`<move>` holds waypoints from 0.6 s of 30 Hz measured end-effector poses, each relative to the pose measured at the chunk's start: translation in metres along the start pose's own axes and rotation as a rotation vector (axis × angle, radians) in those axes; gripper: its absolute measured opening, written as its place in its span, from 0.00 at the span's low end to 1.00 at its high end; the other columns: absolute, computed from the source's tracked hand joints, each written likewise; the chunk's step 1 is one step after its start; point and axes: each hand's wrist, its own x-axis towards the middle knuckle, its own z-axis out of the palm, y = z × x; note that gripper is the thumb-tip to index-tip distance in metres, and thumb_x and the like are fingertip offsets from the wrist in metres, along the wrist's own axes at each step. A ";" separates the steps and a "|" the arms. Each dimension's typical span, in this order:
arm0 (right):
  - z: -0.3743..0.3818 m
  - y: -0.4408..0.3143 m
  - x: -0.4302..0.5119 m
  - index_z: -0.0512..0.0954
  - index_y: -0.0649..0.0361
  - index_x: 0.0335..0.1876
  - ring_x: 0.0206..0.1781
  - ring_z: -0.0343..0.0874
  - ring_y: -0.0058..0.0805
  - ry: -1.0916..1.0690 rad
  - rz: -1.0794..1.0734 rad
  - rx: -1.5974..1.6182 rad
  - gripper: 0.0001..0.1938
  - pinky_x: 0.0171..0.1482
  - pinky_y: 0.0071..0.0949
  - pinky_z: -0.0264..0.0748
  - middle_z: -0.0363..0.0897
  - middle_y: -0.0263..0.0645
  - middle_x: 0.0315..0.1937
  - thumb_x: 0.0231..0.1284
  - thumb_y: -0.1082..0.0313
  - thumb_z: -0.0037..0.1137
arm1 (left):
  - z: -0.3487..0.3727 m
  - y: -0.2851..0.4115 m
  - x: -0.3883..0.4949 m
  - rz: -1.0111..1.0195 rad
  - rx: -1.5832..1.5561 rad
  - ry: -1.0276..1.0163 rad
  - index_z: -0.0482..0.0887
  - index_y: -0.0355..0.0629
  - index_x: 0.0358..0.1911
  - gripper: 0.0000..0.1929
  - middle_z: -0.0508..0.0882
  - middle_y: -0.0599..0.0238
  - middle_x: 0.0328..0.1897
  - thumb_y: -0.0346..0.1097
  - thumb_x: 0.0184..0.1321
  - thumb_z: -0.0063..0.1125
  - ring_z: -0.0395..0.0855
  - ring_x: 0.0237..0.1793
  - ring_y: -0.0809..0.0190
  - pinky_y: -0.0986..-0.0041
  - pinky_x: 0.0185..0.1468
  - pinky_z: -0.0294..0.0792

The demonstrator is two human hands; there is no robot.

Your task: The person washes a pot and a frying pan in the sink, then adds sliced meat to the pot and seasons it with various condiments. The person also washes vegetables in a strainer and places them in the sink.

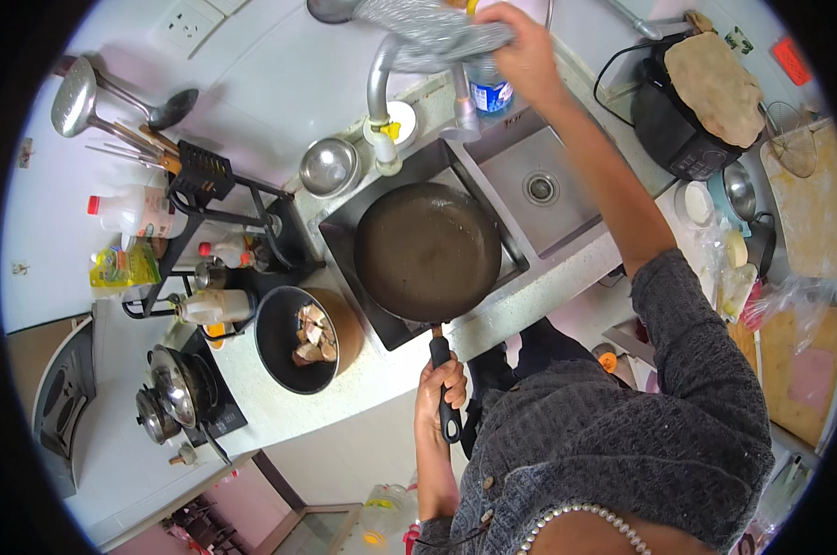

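My left hand (442,390) is closed around the black handle of a frying pan (429,253), whose dark, wet-looking round surface lies over the left basin of a steel double sink (540,187). Up at the wall behind the sink, my right hand (522,52) grips a grey, shiny striped cloth (435,35), partly blurred. The cloth is above and beside the grey faucet (378,83). On the counter to the left, a deep pot (349,329) holds several pale and brown chunks of food.
A metal bowl (329,166) stands behind the sink, near a blue-labelled bottle (491,94). Left are a black rack (203,170) with utensils, bottles, and a lidded pan (172,385) on a cooktop. At right stand a black cooker (689,132) with flat dough-like sheet on top and boards (810,201).
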 end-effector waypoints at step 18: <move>-0.016 0.154 0.065 0.79 0.57 0.45 0.45 0.77 0.49 -0.701 0.089 -0.681 0.17 0.50 0.40 0.73 0.79 0.50 0.40 0.54 0.56 0.52 | 0.120 0.026 0.054 -0.261 0.040 -0.304 0.70 0.37 0.41 0.07 0.64 0.75 0.17 0.31 0.63 0.49 0.57 0.09 0.77 0.84 0.07 0.49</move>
